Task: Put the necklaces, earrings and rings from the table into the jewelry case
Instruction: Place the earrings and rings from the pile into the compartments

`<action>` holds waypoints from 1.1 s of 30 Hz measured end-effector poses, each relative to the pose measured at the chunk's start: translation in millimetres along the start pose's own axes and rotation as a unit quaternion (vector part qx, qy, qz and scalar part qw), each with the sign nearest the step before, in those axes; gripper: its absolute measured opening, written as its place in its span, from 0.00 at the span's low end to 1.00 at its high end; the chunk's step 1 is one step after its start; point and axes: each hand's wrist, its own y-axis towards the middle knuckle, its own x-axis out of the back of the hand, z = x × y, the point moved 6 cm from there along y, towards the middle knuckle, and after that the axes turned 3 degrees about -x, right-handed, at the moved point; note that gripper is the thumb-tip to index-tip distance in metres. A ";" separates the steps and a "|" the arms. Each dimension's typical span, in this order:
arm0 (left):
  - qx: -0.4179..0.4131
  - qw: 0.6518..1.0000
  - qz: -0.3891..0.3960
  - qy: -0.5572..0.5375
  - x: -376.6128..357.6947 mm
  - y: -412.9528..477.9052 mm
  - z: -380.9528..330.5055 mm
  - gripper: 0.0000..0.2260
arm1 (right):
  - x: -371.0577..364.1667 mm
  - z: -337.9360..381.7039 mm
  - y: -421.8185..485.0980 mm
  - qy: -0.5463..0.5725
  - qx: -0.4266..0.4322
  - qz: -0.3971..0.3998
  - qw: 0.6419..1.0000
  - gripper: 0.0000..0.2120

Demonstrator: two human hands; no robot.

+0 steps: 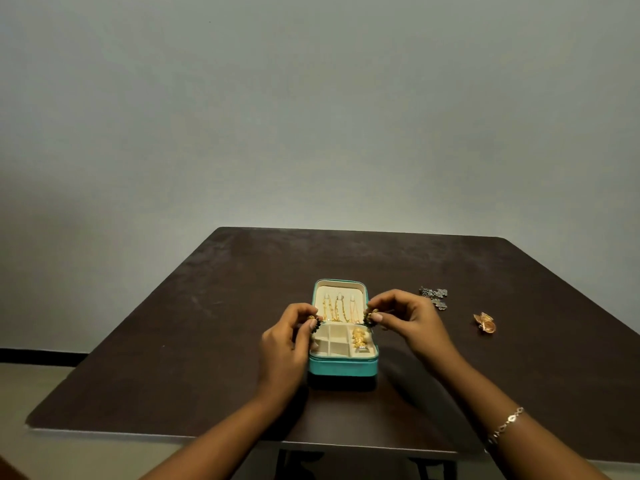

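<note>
An open teal jewelry case (342, 368) with cream lining sits mid-table. Gold necklaces (336, 311) hang on hooks in its raised lid. Gold rings (359, 338) fill the slot at the tray's right, and the small compartments beside them look bare. My left hand (287, 336) pinches a gold and dark green earring (314, 320) at the case's left edge. My right hand (401, 315) pinches a matching earring (370, 317) at the right edge. Both earrings are held just above the tray.
On the dark brown table (173, 341), dark silver earrings (434, 296) lie right of the case, and a gold piece (485, 323) lies farther right. A pale wall stands behind the table. My right wrist wears a bracelet (506, 424).
</note>
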 end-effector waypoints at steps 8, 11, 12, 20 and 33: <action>0.035 0.999 -0.040 -0.006 1.7 -13.6 17.5 0.11 | -53.2 2.1 27.4 -0.084 -0.003 0.068 0.994 0.13; 0.043 0.997 -0.062 -0.003 4.3 -12.9 21.2 0.12 | -66.3 -0.5 32.2 -0.142 0.002 0.098 0.985 0.11; 0.046 0.997 -0.067 -0.001 5.0 -12.5 22.3 0.12 | -69.9 -1.6 33.7 -0.160 0.004 0.106 0.981 0.09; 0.065 0.996 -0.061 0.000 5.3 -12.2 24.7 0.11 | -86.8 -1.3 35.4 -0.288 0.026 0.161 0.944 0.07; 0.064 0.997 -0.051 0.004 3.8 -11.4 24.0 0.13 | -90.9 -8.7 43.2 -0.431 0.001 0.200 0.880 0.09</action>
